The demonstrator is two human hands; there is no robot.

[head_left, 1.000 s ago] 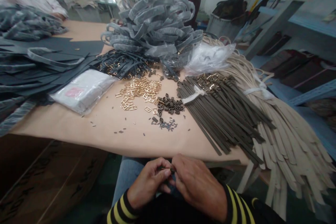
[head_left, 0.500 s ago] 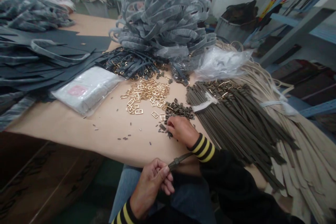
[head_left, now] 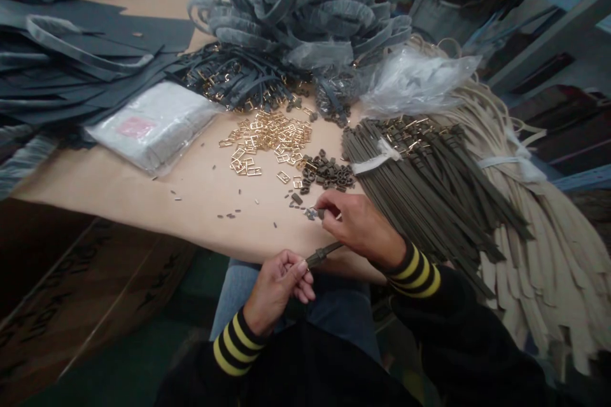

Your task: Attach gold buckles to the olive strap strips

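Note:
My left hand (head_left: 279, 283) is closed on the end of a dark olive strap (head_left: 325, 250), just over the table's near edge. A loop sits around this strap, and its far end passes behind my right wrist. My right hand (head_left: 360, 222) pinches a small dark loop (head_left: 321, 212) between thumb and fingertips, low over the table. Beside those fingertips lie small grey metal bits (head_left: 310, 213). A heap of dark olive strap loops (head_left: 329, 173) is just beyond, and gold buckles (head_left: 274, 133) are piled behind it to the left.
A tied bundle of olive straps (head_left: 405, 197) lies to the right, beside long beige straps (head_left: 539, 254). At the left is a plastic-wrapped packet (head_left: 153, 124) near dark straps (head_left: 62, 82). Grey wrapped coils (head_left: 305, 6) rise at the back beside clear plastic (head_left: 420, 79).
The view has tipped downward. My right hand has drawn back slightly from the loop heap, and a small dark loop now shows in its pinch. My left hand keeps its hold on the strap.

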